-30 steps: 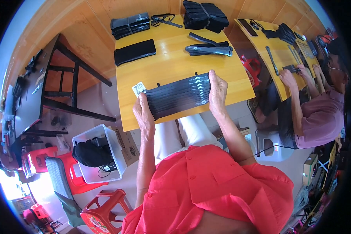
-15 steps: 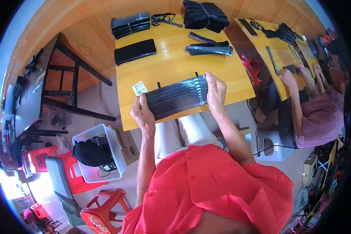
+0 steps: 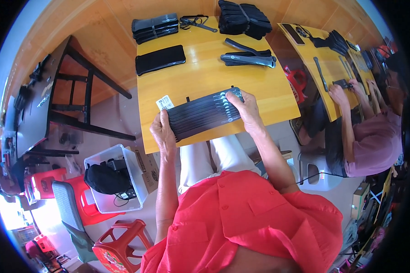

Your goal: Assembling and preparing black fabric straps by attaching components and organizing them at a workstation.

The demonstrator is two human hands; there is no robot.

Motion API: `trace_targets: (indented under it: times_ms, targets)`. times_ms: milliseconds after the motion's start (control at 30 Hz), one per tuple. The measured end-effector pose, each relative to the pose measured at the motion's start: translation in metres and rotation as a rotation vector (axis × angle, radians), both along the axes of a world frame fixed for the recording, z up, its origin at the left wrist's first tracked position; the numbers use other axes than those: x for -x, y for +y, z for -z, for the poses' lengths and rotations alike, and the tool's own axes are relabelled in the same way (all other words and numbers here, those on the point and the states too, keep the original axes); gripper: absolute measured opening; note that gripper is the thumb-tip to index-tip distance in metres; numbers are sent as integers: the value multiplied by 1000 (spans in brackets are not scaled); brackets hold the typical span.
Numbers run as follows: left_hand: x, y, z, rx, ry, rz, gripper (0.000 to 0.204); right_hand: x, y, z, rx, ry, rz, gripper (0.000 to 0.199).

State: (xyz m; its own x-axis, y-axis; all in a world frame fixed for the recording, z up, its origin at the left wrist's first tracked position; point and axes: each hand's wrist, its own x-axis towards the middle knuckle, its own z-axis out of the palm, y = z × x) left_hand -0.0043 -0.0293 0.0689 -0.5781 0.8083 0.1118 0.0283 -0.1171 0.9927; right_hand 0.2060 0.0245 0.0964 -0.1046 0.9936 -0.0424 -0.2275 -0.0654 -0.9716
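Above the near part of the yellow table, I hold a panel of several overlapping black strips with both hands. White marks run down its right end, and a white printed label juts from its upper left corner. My left hand is closed on the left end, thumb on top. On the right end my right hand is closed, with its thumb lying across the marks and its other fingers mostly hidden behind. Two small black tabs poke up from the far edge.
Folded black bundles and a strapped stack lie at the table's back. Nearer are a black pouch and loose black strips. A co-worker works at a table on the right. A plastic bin stands lower left.
My right thumb has slid inward from the panel's right end onto the white marks. The panel has shifted slightly; my left hand keeps its hold.
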Motion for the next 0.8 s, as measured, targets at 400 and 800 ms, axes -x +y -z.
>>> trace_targets:
  times_ms: [400, 800]
  targets:
    - [40, 7, 3, 130, -305, 280, 18, 14, 29, 11, 141, -31, -187, 22]
    - [130, 112, -2, 212, -342, 273, 15, 64, 133, 23, 117, -295, -243, 12]
